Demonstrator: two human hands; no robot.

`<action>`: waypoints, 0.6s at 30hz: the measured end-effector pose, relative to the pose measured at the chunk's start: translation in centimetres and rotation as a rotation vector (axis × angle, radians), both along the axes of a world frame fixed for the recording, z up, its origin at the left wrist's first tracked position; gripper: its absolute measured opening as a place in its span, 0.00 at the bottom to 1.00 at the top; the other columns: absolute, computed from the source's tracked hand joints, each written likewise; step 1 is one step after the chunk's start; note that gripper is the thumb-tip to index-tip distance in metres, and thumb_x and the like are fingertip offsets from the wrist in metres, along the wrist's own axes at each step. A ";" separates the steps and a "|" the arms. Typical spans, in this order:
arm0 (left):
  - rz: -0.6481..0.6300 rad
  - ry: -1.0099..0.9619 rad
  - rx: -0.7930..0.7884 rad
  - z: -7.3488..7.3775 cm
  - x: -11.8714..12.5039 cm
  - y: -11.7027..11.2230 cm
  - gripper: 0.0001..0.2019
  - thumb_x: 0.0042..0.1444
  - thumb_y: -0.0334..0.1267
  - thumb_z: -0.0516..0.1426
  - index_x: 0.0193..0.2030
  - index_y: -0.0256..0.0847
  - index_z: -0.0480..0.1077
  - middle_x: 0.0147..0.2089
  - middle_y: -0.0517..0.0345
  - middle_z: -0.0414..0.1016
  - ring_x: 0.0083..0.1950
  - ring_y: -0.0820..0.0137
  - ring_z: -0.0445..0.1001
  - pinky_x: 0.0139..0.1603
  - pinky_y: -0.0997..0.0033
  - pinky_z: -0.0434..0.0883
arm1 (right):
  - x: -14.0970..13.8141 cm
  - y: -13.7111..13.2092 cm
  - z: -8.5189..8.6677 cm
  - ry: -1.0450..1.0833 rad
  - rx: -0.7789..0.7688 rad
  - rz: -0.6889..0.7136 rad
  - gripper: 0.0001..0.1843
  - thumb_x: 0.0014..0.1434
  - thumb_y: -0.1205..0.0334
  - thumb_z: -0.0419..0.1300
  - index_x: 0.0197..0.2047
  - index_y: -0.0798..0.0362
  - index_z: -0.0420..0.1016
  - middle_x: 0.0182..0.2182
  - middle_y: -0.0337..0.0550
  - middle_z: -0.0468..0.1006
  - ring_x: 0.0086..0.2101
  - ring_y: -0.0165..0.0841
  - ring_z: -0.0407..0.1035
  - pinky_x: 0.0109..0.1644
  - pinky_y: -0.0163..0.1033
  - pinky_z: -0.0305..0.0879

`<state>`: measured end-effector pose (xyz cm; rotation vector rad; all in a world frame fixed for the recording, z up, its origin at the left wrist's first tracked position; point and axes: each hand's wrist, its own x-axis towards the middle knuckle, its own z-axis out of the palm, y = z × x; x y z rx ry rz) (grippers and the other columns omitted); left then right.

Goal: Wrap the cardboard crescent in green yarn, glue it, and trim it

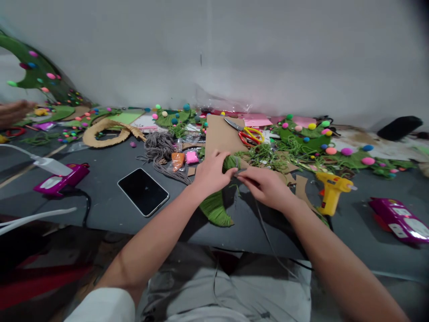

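Observation:
A curved shape wrapped in green yarn (216,206) lies on the dark table (110,197) in front of me. My left hand (211,172) grips its upper part, fingers curled around it. My right hand (264,184) pinches a thin grey-green strand (264,230) right beside the left hand's fingers; the strand trails down off the table's edge toward my lap. A flat brown cardboard piece (221,134) lies just behind both hands.
A black phone (143,191) lies left of my arm, a yellow glue gun (331,190) on the right. Red-and-yellow scissors (250,133), grey yarn (161,147), loose green yarn (264,154) and pompom-covered green shapes line the back. Another person's hand (13,112) shows far left.

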<state>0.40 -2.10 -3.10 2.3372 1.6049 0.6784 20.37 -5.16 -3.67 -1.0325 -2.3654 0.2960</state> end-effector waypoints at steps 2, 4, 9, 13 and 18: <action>-0.038 -0.006 0.002 0.1 0.0 -0.1 0.23 0.60 0.52 0.57 0.60 0.46 0.66 0.56 0.50 0.71 0.55 0.54 0.74 0.47 0.57 0.71 | 0.8 0.4 0.4 0.089 0.066 -0.061 0.09 0.68 0.62 0.53 0.43 0.53 0.75 0.33 0.45 0.76 0.34 0.33 0.69 0.40 0.36 0.63; -0.102 -0.019 -0.006 0.2 0.1 -0.3 0.24 0.60 0.51 0.56 0.60 0.46 0.66 0.55 0.50 0.71 0.54 0.55 0.74 0.48 0.57 0.71 | 1.6 0.8 0.7 0.129 0.128 -0.096 0.08 0.68 0.63 0.54 0.42 0.53 0.75 0.32 0.44 0.75 0.33 0.32 0.68 0.38 0.36 0.63; -0.340 -0.066 -0.017 0.8 0.1 -0.8 0.25 0.60 0.51 0.57 0.63 0.46 0.65 0.55 0.51 0.71 0.54 0.58 0.73 0.51 0.58 0.71 | 2.9 1.5 1.0 0.130 0.175 -0.108 0.07 0.67 0.63 0.56 0.41 0.53 0.75 0.32 0.43 0.75 0.33 0.32 0.68 0.37 0.36 0.62; -0.426 -0.136 -0.018 0.9 -0.2 -0.8 0.25 0.59 0.51 0.59 0.61 0.45 0.66 0.55 0.50 0.70 0.55 0.59 0.73 0.55 0.58 0.70 | 3.2 1.7 1.0 0.168 0.140 -0.143 0.08 0.67 0.61 0.57 0.40 0.53 0.76 0.30 0.42 0.74 0.29 0.31 0.67 0.35 0.36 0.61; -0.469 -0.252 -0.020 1.0 -0.6 -0.6 0.25 0.57 0.50 0.60 0.59 0.46 0.67 0.53 0.51 0.71 0.54 0.60 0.73 0.55 0.59 0.70 | 2.9 1.6 0.9 0.260 0.046 -0.184 0.07 0.65 0.61 0.58 0.38 0.53 0.76 0.31 0.42 0.77 0.31 0.31 0.68 0.36 0.36 0.62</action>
